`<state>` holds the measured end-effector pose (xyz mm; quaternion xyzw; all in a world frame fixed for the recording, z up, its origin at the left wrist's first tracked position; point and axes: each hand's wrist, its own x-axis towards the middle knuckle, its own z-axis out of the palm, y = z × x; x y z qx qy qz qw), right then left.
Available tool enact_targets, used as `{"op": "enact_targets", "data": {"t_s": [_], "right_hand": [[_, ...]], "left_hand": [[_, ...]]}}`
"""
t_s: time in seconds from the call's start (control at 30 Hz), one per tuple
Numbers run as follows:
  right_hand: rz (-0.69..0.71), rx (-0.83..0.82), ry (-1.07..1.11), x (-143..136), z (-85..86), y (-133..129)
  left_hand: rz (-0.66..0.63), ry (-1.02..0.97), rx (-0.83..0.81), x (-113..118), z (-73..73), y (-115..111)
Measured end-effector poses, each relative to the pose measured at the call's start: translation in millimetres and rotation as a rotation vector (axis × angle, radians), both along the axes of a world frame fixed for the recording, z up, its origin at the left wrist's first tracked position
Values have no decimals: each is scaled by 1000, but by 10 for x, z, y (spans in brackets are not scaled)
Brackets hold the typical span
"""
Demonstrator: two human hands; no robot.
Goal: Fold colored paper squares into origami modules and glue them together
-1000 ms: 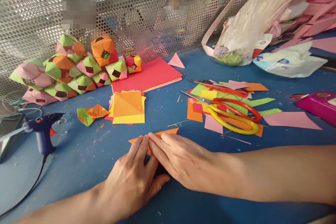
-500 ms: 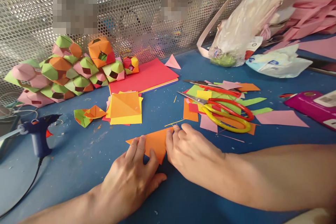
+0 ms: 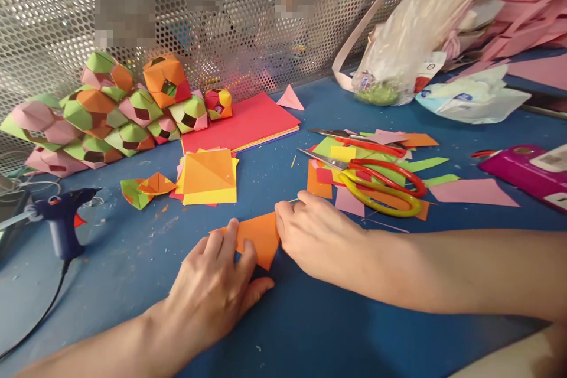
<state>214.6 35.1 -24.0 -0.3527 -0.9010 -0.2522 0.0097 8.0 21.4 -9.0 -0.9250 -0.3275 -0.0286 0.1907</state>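
1. The folded orange paper lies on the blue tabletop, between the two hands and partly covered by both.
2. The left hand is spread, its fingertips resting on the left part of that paper; these fingers are open.
3. The right hand is at the paper's right end with its fingers curled; whether they pinch it cannot be told, as the thumb is hidden.
4. Just beyond the right hand, and partly hidden by it, is a thin yellow strip.
5. To the right, near that hand, upper red-handled scissors and lower scissors with one red and one yellow loop lie across a heap of paper scraps, crowding that side.
6. Farther right is a purple device.
7. Beyond the left hand sits a small square stack of paper, orange on top, with a folded green-and-orange piece beside it.
8. A dark blue glue gun is at far left, its cord trailing down.
9. At the back, piled paper balls and red-topped sheets are near a perforated panel.
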Motion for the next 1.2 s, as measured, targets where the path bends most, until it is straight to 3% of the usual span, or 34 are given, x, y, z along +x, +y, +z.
{"op": "enact_targets", "data": {"t_s": [0.17,0.47,0.6,0.73,0.87,1.03,1.13,1.2], "right_hand": [[65,-123,8,134,242,99],[-115,-614,127,116,560,538],[-66,-743,246,123,574,578],[-9,-829,384,137,533,628],[-6,-1003,681,103,543,678],[50,-1173,1357,28,450,770],[84,-1282,1622,-24,344,805],[81,-1359,1646,-69,294,788]], "left_hand": [[47,2,88,-80,-4,91],[70,-265,-209,-92,48,275],[72,-361,-271,-66,9,259],[153,-491,-378,-68,-7,254],[340,-682,-661,-51,108,258],[502,-935,-1015,-26,296,293],[536,-1190,-1180,-30,286,307],[539,-1306,-1249,-33,246,306]]}}
